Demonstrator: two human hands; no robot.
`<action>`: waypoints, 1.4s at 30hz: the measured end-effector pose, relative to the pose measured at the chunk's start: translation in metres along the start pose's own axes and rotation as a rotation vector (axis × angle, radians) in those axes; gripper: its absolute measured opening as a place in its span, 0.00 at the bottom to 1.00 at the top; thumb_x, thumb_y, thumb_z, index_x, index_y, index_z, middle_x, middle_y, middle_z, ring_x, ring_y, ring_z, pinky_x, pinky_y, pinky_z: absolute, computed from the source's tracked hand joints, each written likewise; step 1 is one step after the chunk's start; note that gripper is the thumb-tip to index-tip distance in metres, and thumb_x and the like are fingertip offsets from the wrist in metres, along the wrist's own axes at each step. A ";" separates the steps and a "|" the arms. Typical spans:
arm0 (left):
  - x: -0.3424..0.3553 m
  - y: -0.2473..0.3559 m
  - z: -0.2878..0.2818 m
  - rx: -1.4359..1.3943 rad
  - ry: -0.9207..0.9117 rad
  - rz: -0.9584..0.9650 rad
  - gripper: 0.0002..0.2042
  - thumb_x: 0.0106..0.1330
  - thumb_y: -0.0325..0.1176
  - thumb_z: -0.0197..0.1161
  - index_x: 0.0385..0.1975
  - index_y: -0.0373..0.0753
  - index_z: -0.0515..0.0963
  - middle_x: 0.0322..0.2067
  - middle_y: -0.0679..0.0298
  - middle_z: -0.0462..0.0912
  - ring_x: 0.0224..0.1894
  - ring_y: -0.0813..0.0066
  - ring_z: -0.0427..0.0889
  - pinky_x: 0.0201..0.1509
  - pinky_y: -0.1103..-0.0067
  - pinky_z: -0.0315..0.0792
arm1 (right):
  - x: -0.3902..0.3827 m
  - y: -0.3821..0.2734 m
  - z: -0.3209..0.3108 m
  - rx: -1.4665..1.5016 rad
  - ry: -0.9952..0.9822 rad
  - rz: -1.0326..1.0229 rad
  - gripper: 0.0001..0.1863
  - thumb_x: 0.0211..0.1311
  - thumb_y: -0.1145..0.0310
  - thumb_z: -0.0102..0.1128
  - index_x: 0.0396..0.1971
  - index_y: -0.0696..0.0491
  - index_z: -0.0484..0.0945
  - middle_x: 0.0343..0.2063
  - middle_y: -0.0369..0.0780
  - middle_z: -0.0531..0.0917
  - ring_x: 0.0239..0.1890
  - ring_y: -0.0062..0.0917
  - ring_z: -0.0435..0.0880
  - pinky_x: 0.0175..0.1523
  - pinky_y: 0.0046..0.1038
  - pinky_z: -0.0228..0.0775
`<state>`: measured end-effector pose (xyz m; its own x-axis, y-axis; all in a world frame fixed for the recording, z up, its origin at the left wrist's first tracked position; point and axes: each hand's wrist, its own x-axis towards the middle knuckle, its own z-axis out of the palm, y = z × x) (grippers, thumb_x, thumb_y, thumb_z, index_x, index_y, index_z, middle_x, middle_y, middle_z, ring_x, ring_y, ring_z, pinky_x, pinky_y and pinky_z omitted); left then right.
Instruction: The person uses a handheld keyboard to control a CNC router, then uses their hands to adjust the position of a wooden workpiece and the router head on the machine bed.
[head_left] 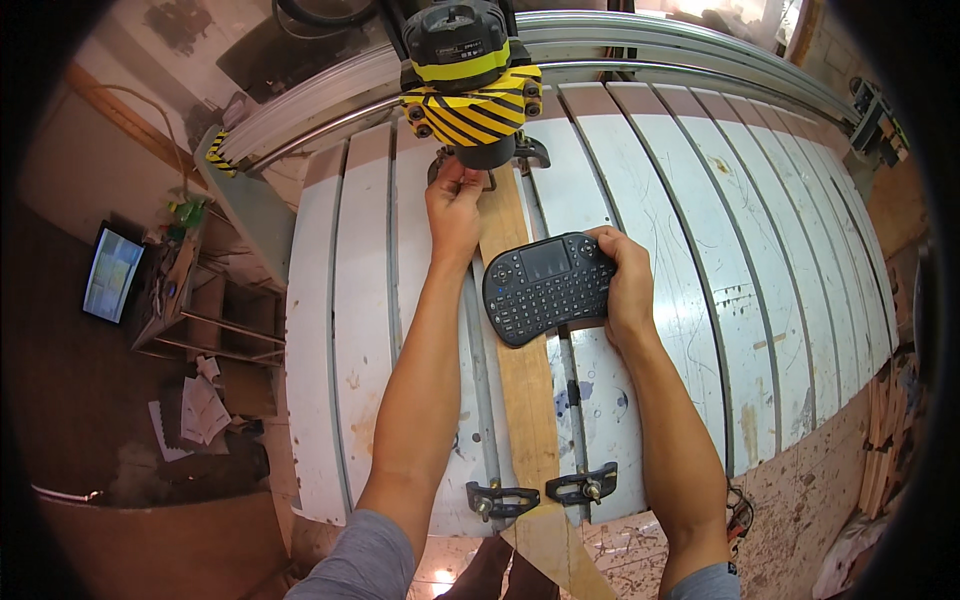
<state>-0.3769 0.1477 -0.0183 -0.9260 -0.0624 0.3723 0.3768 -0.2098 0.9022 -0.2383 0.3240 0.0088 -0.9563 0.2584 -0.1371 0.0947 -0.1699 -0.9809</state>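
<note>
My right hand [628, 285] grips a small black wireless keyboard [548, 290] with a touchpad by its right end, above a long wooden board [525, 400]. Farther off, my left hand [455, 212] reaches under the black and yellow router spindle [465, 95] of a CNC machine. Its fingers are pinched together by the board's far end; what they hold, if anything, is hidden below the spindle. Beside them a dark clamp [532, 150] stands at the board's far end. Two black clamps, one left [502, 500] and one right [583, 487], flank the near end.
The white slotted machine bed [660, 300] stretches to the right. Metal gantry rails [330, 115] cross behind it. On the left are a lit monitor [113, 272], a wooden shelf [215, 315] and loose papers [203, 408]. Wood strips [885, 440] stand at the right.
</note>
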 end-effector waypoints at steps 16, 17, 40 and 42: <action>0.001 0.000 -0.005 0.100 -0.010 0.032 0.06 0.65 0.27 0.71 0.35 0.32 0.83 0.36 0.69 0.76 0.36 0.81 0.75 0.43 0.83 0.68 | 0.000 -0.003 0.003 0.046 0.018 -0.005 0.21 0.67 0.61 0.41 0.33 0.61 0.81 0.24 0.38 0.81 0.27 0.20 0.77 0.37 0.26 0.68; 0.001 0.000 -0.005 0.091 -0.013 0.035 0.06 0.65 0.27 0.71 0.35 0.32 0.83 0.36 0.69 0.76 0.36 0.81 0.74 0.42 0.83 0.67 | 0.000 -0.003 0.004 0.059 0.029 -0.004 0.22 0.66 0.61 0.41 0.32 0.63 0.81 0.23 0.39 0.81 0.27 0.21 0.76 0.37 0.26 0.67; 0.001 0.002 -0.014 0.167 -0.036 0.020 0.08 0.63 0.27 0.72 0.36 0.28 0.83 0.32 0.67 0.78 0.33 0.79 0.75 0.41 0.81 0.71 | -0.005 -0.004 0.010 -0.020 0.007 -0.013 0.11 0.57 0.70 0.54 0.31 0.62 0.80 0.22 0.36 0.80 0.22 0.15 0.74 0.30 0.19 0.66; 0.001 -0.001 -0.015 0.161 -0.039 0.020 0.09 0.62 0.27 0.72 0.36 0.28 0.83 0.32 0.67 0.78 0.33 0.79 0.75 0.41 0.81 0.71 | -0.005 -0.003 0.009 -0.027 0.004 -0.017 0.10 0.57 0.70 0.54 0.31 0.61 0.80 0.22 0.36 0.80 0.22 0.15 0.74 0.29 0.19 0.66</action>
<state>-0.3789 0.1333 -0.0221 -0.9179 -0.0267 0.3959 0.3968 -0.0499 0.9165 -0.2367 0.3148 0.0136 -0.9568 0.2645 -0.1210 0.0861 -0.1398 -0.9864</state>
